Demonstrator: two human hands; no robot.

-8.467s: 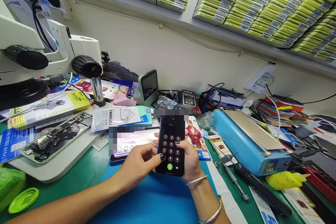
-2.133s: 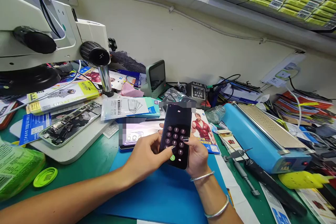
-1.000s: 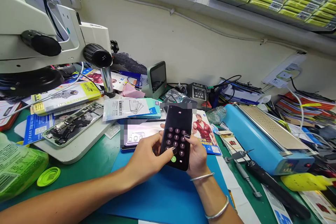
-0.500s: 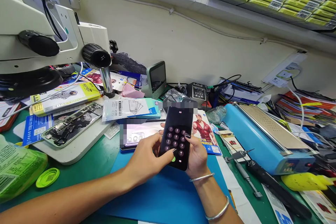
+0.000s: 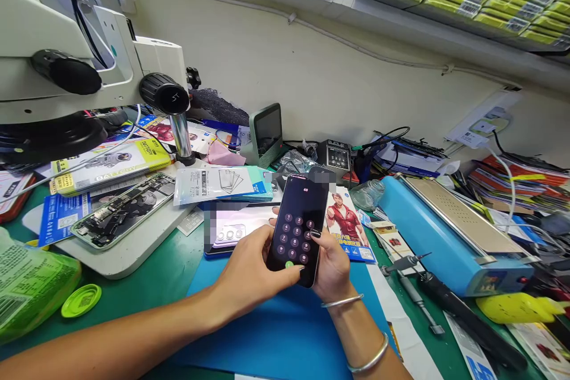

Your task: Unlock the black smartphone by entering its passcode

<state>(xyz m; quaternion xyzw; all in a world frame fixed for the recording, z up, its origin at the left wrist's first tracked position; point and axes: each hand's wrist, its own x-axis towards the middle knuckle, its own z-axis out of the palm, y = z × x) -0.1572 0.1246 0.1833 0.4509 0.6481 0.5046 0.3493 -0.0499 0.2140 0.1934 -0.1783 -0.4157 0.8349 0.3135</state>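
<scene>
A black smartphone [image 5: 296,228] shows a dial keypad with a short number at the top and a green call button below. My left hand [image 5: 249,264] holds its left side, the thumb lying across the lower end of the screen. Around the right edge is my right hand [image 5: 332,264], its thumb over the right column of keys. The phone is tilted above a blue mat [image 5: 267,332]. Behind it lies a boxed phone picture [image 5: 231,231], partly blurred out.
A microscope [image 5: 160,71] stands at the left above an opened phone [image 5: 124,211] on a white plate. To the right are a blue machine [image 5: 445,237], a black screwdriver-like tool [image 5: 472,320] and a yellow bottle [image 5: 516,309]. A green packet [image 5: 31,285] sits at the left edge.
The phone has shifted slightly left and its tilt has changed a little. My left thumb has moved right, to the bottom right of the screen.
</scene>
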